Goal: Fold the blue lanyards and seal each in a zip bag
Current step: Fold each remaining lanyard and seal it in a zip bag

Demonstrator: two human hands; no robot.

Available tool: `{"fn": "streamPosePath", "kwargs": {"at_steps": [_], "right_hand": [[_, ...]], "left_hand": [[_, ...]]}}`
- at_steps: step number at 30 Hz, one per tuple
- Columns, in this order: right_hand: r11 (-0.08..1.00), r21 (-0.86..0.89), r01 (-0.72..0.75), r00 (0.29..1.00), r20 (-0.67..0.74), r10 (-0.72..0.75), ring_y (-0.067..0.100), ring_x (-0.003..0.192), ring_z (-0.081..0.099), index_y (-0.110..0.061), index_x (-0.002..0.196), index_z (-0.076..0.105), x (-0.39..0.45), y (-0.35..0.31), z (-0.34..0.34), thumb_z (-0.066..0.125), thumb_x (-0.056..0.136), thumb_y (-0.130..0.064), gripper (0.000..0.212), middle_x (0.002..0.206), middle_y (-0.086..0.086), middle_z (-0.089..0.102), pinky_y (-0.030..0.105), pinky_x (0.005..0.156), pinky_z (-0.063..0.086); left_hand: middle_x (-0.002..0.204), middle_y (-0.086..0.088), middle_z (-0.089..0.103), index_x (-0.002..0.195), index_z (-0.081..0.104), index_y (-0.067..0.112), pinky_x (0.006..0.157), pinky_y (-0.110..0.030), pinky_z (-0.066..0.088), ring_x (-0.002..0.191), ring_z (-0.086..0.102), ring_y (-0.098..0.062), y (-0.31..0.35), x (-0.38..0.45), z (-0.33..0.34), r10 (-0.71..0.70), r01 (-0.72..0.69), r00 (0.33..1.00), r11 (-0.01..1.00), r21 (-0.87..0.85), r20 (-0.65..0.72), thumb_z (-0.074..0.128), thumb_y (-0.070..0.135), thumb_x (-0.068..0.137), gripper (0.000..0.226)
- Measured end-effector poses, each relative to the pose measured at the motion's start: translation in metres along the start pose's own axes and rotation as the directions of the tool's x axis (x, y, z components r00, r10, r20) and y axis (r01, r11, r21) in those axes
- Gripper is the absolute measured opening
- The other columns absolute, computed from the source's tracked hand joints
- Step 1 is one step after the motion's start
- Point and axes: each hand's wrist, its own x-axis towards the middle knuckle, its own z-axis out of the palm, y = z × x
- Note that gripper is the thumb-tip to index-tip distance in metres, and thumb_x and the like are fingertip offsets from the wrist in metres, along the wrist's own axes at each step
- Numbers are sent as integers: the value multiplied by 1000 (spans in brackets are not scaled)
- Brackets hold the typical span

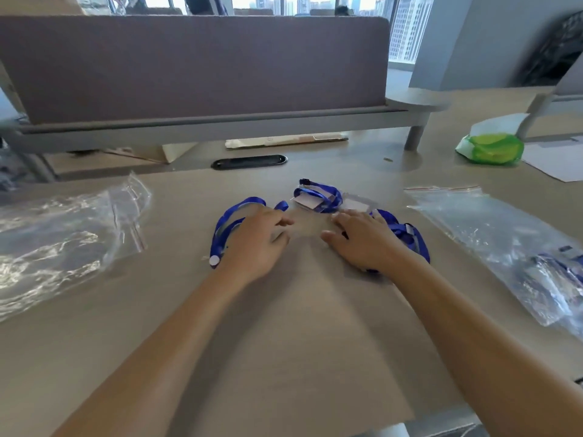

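while our left hand (258,238) and right hand (362,239) rest apart with loose fingers among blue lanyards (235,220), we see zip bags (492,222) on the table (284,326).

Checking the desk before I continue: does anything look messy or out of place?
Nothing damaged or spilled. The lanyards lie loose and tangled around both hands, and the bags at the left are crumpled.

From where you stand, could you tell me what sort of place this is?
Most likely an open-plan office in a high-rise: a fabric desk divider backs the desk, a cable grommet is set into the desktop, and city towers show through the windows.
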Motion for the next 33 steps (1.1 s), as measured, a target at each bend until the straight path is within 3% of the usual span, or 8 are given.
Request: {"fn": "streamPosePath", "kwargs": {"at_steps": [5,10,14,18,20,25,28,33], "right_hand": [[921,318,224,974,-53,-219,4,105,63,-34,113,69,-11,-9,2,60,101,-38,16,115,-18,68,30,96,51],[944,250,214,967,-191,-169,11,116,59,-32,121,68,-10,3,5,67,96,-38,26,129,-11,62,34,100,49],[986,140,91,979,-196,-63,15,119,57,-27,133,64,-14,9,5,70,81,-65,65,132,-8,62,37,98,50],[980,163,112,984,-153,-87,10,108,59,-30,135,61,-19,4,8,77,71,-70,77,121,-13,63,33,94,49],[967,215,140,984,-141,-111,8,108,60,-29,135,61,-20,1,7,81,72,-63,74,121,-14,64,31,97,50],[919,342,198,980,-37,-197,3,115,59,-30,139,57,-25,1,3,85,77,-47,70,127,-16,62,28,102,50],[920,326,215,975,-23,-220,2,118,56,-32,141,56,-26,0,2,84,78,-48,71,134,-17,58,30,106,48],[971,191,145,989,8,-149,15,125,50,-29,137,60,-21,6,4,73,65,-78,88,139,-7,50,41,110,45]], "left_hand": [[132,10,61,130,64,26,103,-38,49,121,56,-10,-11,0,1,63,-67,995,996,53,72,63,13,94,38],[161,9,38,148,50,26,122,-30,20,154,20,-7,-12,-4,2,103,-133,962,986,103,254,52,4,95,58],[158,8,42,146,52,25,122,-29,10,153,22,-9,-5,-6,3,152,-205,940,967,149,307,48,7,100,50],[128,6,61,135,61,25,105,-30,42,121,54,-14,-4,-8,2,142,-177,969,970,165,204,59,18,98,38],[114,10,57,134,60,27,94,-31,48,106,53,-9,-4,-10,2,138,-164,976,974,154,167,65,27,94,40],[159,4,36,155,36,26,117,-36,32,146,31,-15,-2,-14,1,74,-133,951,974,181,301,67,46,92,73],[160,3,36,156,32,26,120,-38,30,148,32,-16,-1,-14,-1,53,-123,939,974,188,341,66,49,92,76],[150,5,44,155,38,25,113,-33,37,138,40,-13,-1,-11,-5,36,-82,942,989,126,333,75,46,86,81]]}}
